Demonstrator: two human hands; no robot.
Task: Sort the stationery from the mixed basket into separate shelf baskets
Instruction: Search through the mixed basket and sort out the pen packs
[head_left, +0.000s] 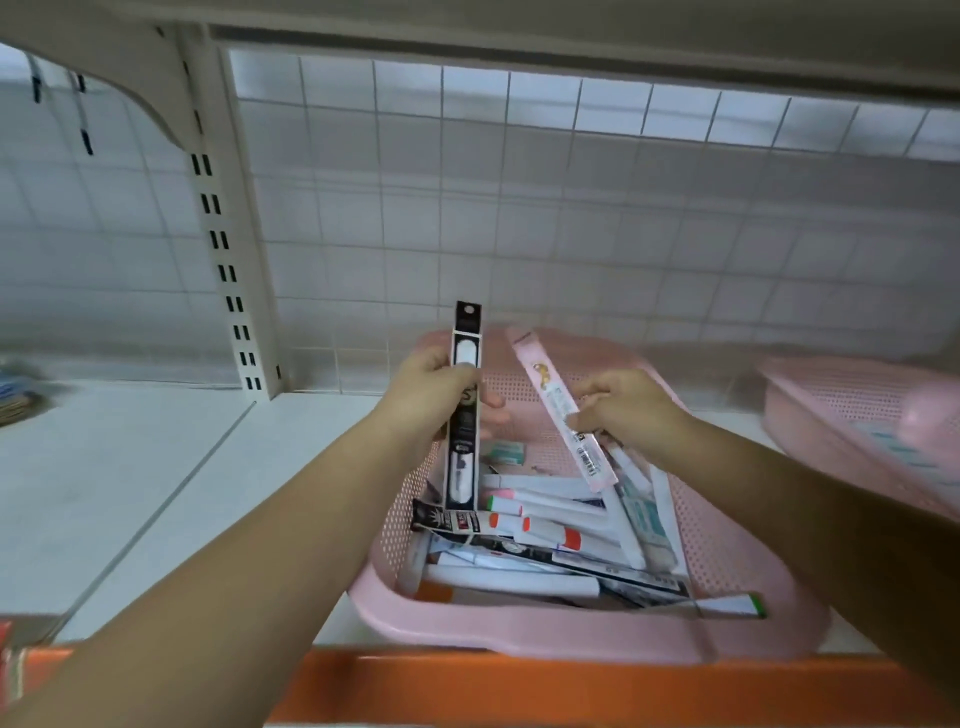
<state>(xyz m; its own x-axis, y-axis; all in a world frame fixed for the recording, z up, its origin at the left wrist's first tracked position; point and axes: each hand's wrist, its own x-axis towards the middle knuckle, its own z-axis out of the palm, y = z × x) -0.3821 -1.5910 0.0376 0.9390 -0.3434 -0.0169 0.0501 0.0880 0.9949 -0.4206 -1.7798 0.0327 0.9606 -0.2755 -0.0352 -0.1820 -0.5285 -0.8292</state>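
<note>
Head view shows two pink baskets on the white shelf (130, 467): the mixed basket (467, 631) in the middle, holding a heap of white markers (550, 506) and flat packs too tangled to count, and a second basket (831, 410) to its right. Above the mixed one, the left hand (434, 389) grips one black pack (464, 447) upright, fingers curled round it, while the right hand (628, 410) pinches one pink pack (553, 395), tilted.

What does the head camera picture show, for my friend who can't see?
The left hand holds a black packet and the right hand a pink packet, above a pink basket full of pens on a white shelf.
</note>
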